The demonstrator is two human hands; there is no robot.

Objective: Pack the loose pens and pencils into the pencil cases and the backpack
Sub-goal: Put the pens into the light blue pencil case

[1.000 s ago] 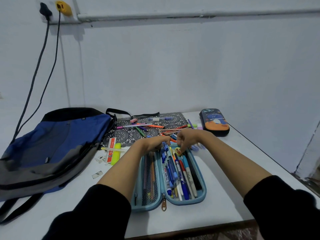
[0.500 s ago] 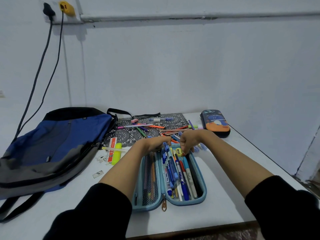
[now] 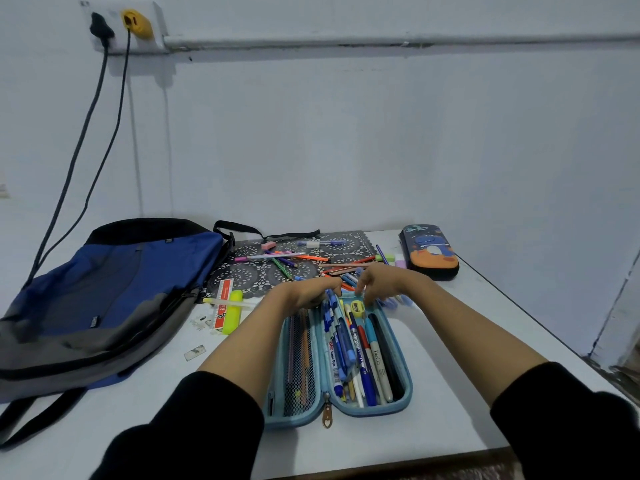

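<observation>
Pens [image 3: 346,348] are laid lengthwise in the open pencil case [image 3: 372,410], pointing away. Far tips are gripped by left hand [image 3: 308,294]; right hand [image 3: 381,282] is held slack above them.

Both arms stretch forward over the open pencil case [image 3: 381,410]. The left hand [image 3: 308,292] is curled at its far end, grip unclear. The right hand [image 3: 379,280] is just beside it, fingers [image 3: 362,289] drooping loosely.

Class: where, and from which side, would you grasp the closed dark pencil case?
Probably from above, pinching the middle of the dark pencil case across its narrow width: it lies flat, and its long sides look free there.
</observation>
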